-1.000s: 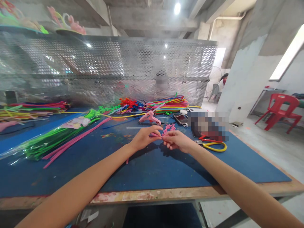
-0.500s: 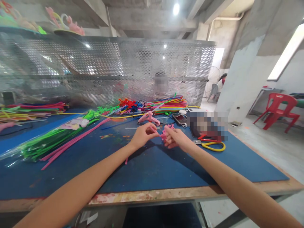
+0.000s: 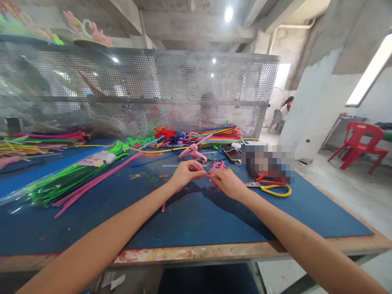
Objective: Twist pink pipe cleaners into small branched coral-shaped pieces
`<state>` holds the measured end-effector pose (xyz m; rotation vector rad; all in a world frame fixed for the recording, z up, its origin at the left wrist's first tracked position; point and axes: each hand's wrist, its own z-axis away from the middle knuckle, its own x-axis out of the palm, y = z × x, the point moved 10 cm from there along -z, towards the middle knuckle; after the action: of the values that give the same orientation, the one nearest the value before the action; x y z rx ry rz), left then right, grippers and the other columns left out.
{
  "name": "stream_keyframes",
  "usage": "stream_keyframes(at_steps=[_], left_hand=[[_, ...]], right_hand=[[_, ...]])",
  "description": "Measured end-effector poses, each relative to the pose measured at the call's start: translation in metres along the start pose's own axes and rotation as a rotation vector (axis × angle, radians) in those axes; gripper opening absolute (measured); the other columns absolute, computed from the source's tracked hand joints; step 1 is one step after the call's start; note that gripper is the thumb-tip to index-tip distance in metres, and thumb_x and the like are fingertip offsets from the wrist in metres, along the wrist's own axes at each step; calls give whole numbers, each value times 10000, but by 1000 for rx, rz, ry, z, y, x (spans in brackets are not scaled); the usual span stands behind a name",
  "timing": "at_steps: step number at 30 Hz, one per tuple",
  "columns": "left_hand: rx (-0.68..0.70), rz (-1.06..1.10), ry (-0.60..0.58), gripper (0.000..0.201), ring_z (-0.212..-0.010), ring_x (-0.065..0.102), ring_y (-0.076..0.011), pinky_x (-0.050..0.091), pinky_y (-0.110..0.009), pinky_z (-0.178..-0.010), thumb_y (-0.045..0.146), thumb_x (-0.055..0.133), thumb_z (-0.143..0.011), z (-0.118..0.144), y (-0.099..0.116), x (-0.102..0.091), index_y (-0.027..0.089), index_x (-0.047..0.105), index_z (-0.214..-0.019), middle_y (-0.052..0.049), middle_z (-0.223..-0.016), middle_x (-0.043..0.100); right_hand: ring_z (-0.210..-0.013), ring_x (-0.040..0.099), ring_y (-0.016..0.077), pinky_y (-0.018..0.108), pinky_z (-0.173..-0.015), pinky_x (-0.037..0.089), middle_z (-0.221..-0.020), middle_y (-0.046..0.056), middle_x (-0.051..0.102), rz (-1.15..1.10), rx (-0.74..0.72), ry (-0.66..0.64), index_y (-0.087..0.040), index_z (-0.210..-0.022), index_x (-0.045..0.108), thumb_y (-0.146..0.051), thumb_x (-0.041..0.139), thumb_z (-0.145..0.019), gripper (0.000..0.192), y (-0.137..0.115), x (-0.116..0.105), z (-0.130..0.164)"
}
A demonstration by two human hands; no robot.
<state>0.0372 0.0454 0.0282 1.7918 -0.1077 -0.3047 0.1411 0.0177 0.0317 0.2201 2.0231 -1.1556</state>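
Note:
Over the middle of the blue mat, my left hand (image 3: 187, 174) pinches a pink pipe cleaner (image 3: 197, 167), whose bent part shows above the thumb. My right hand (image 3: 226, 182) meets it, thumb and forefinger closed on the same pipe cleaner at its right end. Pink twisted pipe cleaner pieces (image 3: 219, 164) show just behind my right fingers; whether they lie on the mat or are held, I cannot tell. A pink glue gun (image 3: 193, 153) rests just beyond my left hand. Right of my right hand lie scissors with yellow and red handles (image 3: 276, 190).
On the left lie a bag of green pipe cleaners (image 3: 76, 175) and loose pink pipe cleaners (image 3: 101, 182). Colourful pipe cleaners (image 3: 216, 134) are piled at the back before a perforated metal screen (image 3: 171, 90). A phone (image 3: 232, 154) with a white cable sits behind my right hand.
My right hand has moved left and its fingertips have closed on the pipe cleaner at my left fingertips. My left hand has stayed nearly still.

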Motion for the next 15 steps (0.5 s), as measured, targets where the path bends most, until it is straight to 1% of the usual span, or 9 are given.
stream_keyframes(at_steps=[2,3,5,6,7,9,12,13,15], left_hand=[[-273,206,-90,249,-468,546,-64,446,-165,-485,252,775,-585,2,-26,11,126,577,-668,20,-554,594],[-378,259,-147,240,-456,539,-55,444,-156,-476,242,768,-601,6,-34,17,122,575,-681,22,-552,583],[-464,282,-224,227,-427,521,-42,435,-147,-457,237,755,-625,11,-39,25,120,573,-692,20,-549,575],[-430,268,-221,230,-417,512,-41,429,-148,-450,244,754,-624,10,-35,23,123,569,-688,21,-541,573],[-351,239,-187,241,-414,506,-43,425,-150,-450,253,759,-614,6,-28,19,127,565,-678,25,-527,570],[-139,124,-68,261,-441,518,-56,427,-159,-472,264,775,-579,0,-8,5,136,562,-656,32,-512,573],[111,-121,91,256,-485,535,-82,422,-179,-488,294,772,-564,1,19,-8,149,571,-626,31,-530,586],[156,-202,107,244,-492,538,-89,422,-188,-492,312,760,-579,3,24,-8,152,582,-626,23,-551,600],[242,-353,80,209,-546,571,-114,444,-208,-541,340,720,-632,8,33,-1,161,614,-642,1,-614,637]], right_hand=[[-618,556,125,214,-554,343,-689,31,607,385,-203,60,-176,-837,576,-187,412,-880,170,-20,-5,4],[-656,559,136,220,-563,329,-714,39,615,500,-265,59,-187,-859,591,-164,422,-869,171,-26,-4,6],[-694,565,147,224,-570,319,-741,44,626,543,-307,70,-208,-887,609,-168,434,-860,181,-31,-5,7],[-691,567,147,222,-572,325,-740,42,630,467,-282,98,-214,-893,613,-207,443,-864,172,-29,-10,6],[-663,567,142,217,-564,335,-725,37,630,334,-217,131,-213,-895,613,-268,453,-867,172,-24,-16,4],[-548,548,128,208,-507,356,-648,32,615,-61,38,138,-186,-863,606,-441,414,-867,319,4,-20,-1],[-406,490,99,189,-395,358,-542,38,576,-744,536,-81,-133,-777,578,-627,196,-851,628,49,16,7],[-393,484,88,175,-372,355,-534,42,575,-926,653,-169,-119,-761,570,-631,164,-853,660,54,30,13],[-384,480,63,138,-346,348,-541,38,580,-1178,770,-301,-99,-768,561,-582,231,-875,594,53,46,20]])
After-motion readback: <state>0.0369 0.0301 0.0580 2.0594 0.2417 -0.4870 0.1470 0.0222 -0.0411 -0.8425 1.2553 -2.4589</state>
